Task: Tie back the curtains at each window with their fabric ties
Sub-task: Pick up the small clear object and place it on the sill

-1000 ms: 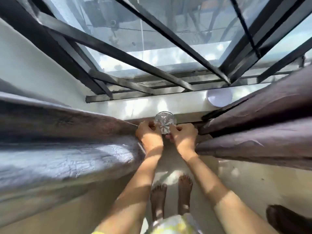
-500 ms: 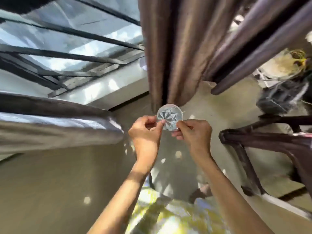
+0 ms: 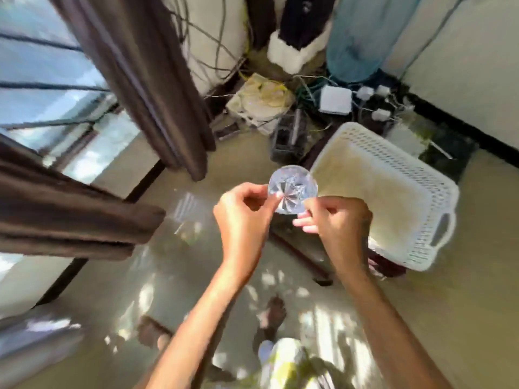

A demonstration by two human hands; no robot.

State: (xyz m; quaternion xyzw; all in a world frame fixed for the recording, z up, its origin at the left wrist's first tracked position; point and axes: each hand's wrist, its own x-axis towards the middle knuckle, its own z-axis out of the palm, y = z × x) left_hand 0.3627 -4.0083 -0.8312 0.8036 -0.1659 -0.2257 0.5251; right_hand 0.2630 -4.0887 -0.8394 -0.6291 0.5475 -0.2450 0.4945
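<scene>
No fabric tie is seen on the loose brown curtain (image 3: pixel 157 88) at far left, so tying is judged not yet done, while a faceted glass disc (image 3: pixel 293 193) is pinched between left hand (image 3: pixel 244 217) and right hand (image 3: pixel 337 223).

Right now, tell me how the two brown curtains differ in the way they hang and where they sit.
1. The far curtain hangs near the cable-cluttered corner; the near curtain sits at the picture's left edge, closer to the person.
2. The far curtain runs top to bottom in the picture; the near curtain stretches sideways across it.
3. The far curtain ends just above and left of the glass disc; the near curtain ends well left of the left hand.

Both are dark brown, pleated, untied.
</scene>
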